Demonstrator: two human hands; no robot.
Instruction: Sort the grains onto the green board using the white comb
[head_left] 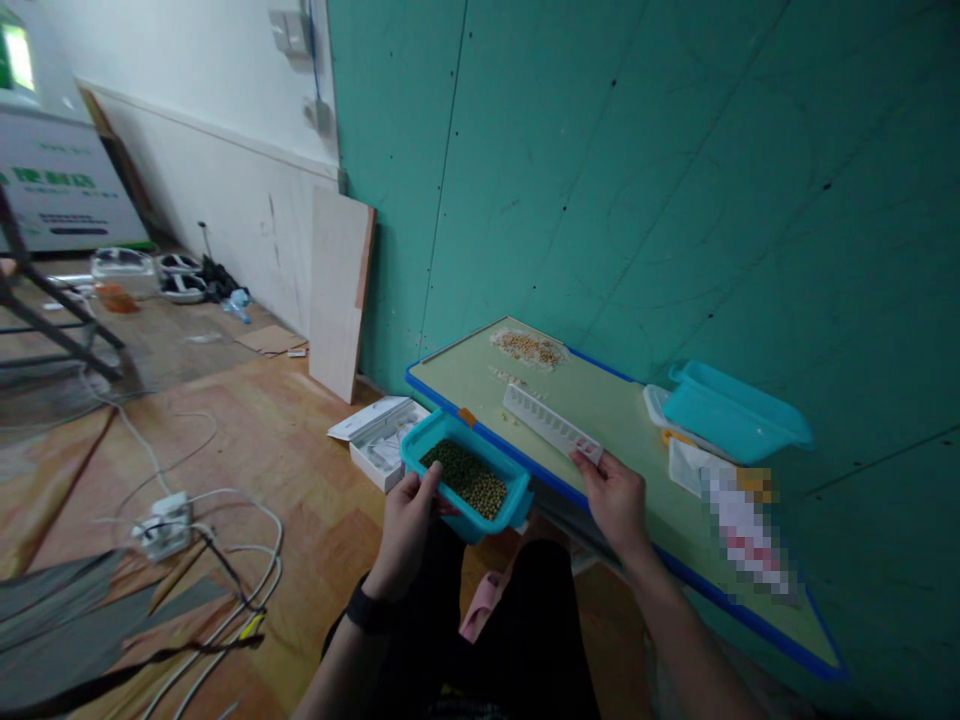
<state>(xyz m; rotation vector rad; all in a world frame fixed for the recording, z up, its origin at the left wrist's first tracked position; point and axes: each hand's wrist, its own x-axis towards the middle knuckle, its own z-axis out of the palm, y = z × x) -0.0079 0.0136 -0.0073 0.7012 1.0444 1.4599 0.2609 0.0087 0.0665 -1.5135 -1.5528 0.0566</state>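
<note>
The right hand (pixel 616 498) pinches the near end of the long white tray (pixel 544 420), which points away and left over the counter (pixel 592 400). Left of the tray, the left hand (pixel 405 510) grips a blue box (pixel 489 450) of beans (pixel 463 474), thumb over the rim.

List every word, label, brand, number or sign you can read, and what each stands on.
Nothing reads clearly.
White panel, far left: large green characters, too blurred to read; smaller dark lines below, also illegible.
Package at right: pixelated, so any print is unreadable.
</note>
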